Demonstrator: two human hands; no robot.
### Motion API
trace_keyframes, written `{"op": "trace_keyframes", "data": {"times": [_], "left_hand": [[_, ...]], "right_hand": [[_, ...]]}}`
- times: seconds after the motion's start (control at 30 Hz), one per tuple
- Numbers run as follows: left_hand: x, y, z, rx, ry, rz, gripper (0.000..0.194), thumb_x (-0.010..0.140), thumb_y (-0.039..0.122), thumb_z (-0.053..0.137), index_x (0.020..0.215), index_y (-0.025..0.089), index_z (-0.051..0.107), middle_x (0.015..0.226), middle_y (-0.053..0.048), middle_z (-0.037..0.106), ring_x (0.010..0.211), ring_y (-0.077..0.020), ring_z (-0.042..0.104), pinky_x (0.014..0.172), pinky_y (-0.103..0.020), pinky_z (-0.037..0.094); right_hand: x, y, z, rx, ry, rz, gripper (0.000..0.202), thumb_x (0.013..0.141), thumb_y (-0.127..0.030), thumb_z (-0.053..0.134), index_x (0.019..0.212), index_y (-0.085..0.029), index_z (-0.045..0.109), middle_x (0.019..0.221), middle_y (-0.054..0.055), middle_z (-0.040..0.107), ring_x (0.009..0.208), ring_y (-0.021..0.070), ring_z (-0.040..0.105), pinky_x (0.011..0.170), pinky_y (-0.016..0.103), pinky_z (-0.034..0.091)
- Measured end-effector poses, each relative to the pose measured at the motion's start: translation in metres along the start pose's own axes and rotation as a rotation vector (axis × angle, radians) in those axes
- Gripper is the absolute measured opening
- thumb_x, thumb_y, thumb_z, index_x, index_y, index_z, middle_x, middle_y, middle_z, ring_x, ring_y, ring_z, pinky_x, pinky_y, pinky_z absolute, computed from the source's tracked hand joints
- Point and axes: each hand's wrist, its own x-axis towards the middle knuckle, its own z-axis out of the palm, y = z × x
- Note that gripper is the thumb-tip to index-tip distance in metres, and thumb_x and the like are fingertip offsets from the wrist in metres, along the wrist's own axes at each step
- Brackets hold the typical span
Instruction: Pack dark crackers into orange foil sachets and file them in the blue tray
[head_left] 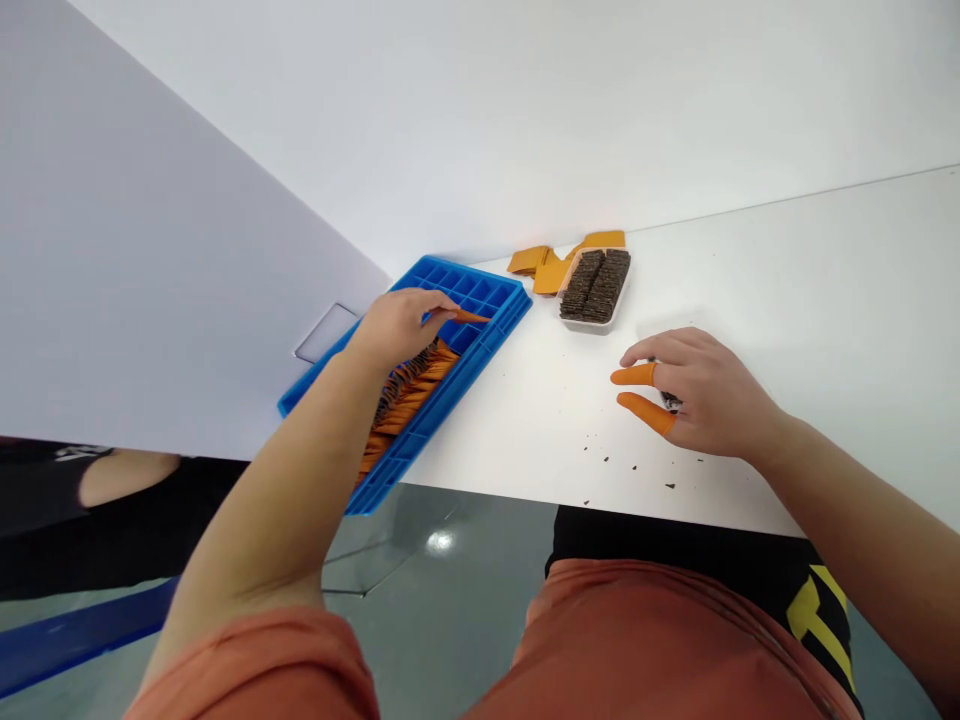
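My left hand [409, 325] is closed in a pinch on a thin orange packet [472, 317], seen nearly edge-on. It holds the packet over the far part of a blue divided tray [450, 420]. Orange packets [420, 395] with dark brown edges fill the nearer part of this tray, partly hidden by my left forearm. My right hand [697, 395] hovers above the white table with fingers apart, orange finger cots on its thumb and index finger. Beneath it, a small clear container [651, 326] with dark bits is mostly covered by the hand.
A clear tub [592, 326] holds two rows of thin dark brown slabs [596, 285]. Flat orange sleeves [551, 275] lie beside it against the wall. Dark crumbs [670, 486] are scattered near the table's front edge. Another person's arm [127, 477] shows at the lower left.
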Motion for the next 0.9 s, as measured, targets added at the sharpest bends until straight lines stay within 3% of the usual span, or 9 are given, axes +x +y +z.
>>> {"op": "trace_keyframes", "data": {"times": [0.1,0.27,0.4,0.53,0.6,0.77,0.9], "left_hand": [[-0.007,-0.010,0.012,0.019,-0.090,-0.121,0.057,0.103,0.051,0.037,0.137,0.022,0.072,0.124,-0.013,0.081,0.107,-0.0339,0.075,0.092,-0.040,0.055],[-0.013,-0.021,0.013,0.057,-0.207,-0.127,0.054,0.098,0.053,0.043,0.134,0.024,0.071,0.108,-0.014,0.081,0.098,-0.0390,0.075,0.086,-0.043,0.054],[-0.014,-0.023,0.016,-0.016,-0.276,-0.072,0.064,0.101,0.056,0.035,0.146,0.024,0.069,0.139,-0.013,0.079,0.123,-0.0368,0.074,0.105,-0.043,0.056],[-0.015,-0.019,0.025,-0.053,-0.334,-0.003,0.082,0.097,0.076,0.041,0.148,0.019,0.071,0.157,-0.015,0.070,0.148,-0.0386,0.061,0.127,-0.046,0.045],[-0.015,-0.019,0.029,-0.047,-0.349,0.010,0.088,0.091,0.086,0.048,0.142,0.019,0.073,0.154,-0.017,0.071,0.148,-0.0415,0.058,0.128,-0.049,0.044],[-0.014,-0.021,0.029,-0.037,-0.374,0.054,0.076,0.088,0.089,0.052,0.118,0.023,0.076,0.142,-0.014,0.076,0.137,-0.0403,0.063,0.118,-0.047,0.048],[-0.010,-0.023,0.029,-0.031,-0.397,0.057,0.076,0.089,0.087,0.048,0.120,0.022,0.074,0.142,-0.015,0.074,0.137,-0.0402,0.063,0.121,-0.049,0.046]], "right_hand": [[0.000,0.001,0.000,0.079,-0.022,0.019,0.019,0.107,-0.034,0.066,0.110,-0.023,0.081,0.112,0.006,0.086,0.091,0.0221,0.079,0.087,0.043,0.060],[0.001,0.001,-0.002,0.099,-0.038,-0.008,0.020,0.106,-0.036,0.068,0.108,-0.021,0.081,0.110,0.006,0.086,0.090,0.0217,0.080,0.086,0.042,0.060],[-0.001,0.002,-0.001,0.059,-0.040,-0.014,0.019,0.106,-0.035,0.066,0.107,-0.022,0.081,0.109,0.006,0.086,0.089,0.0209,0.079,0.086,0.041,0.058],[-0.003,0.005,0.001,0.051,-0.050,0.033,0.020,0.106,-0.036,0.067,0.110,-0.023,0.082,0.110,0.006,0.087,0.090,0.0217,0.079,0.088,0.042,0.058],[-0.004,0.006,0.001,0.041,-0.055,0.044,0.021,0.106,-0.036,0.067,0.112,-0.023,0.083,0.111,0.006,0.087,0.091,0.0224,0.080,0.088,0.042,0.058],[-0.002,0.005,0.001,0.036,-0.071,0.019,0.022,0.107,-0.034,0.067,0.111,-0.020,0.083,0.110,0.005,0.086,0.090,0.0210,0.080,0.087,0.042,0.058],[-0.002,0.005,0.001,0.029,-0.079,0.019,0.021,0.106,-0.033,0.068,0.110,-0.020,0.084,0.109,0.005,0.086,0.088,0.0206,0.080,0.086,0.041,0.056]]}}
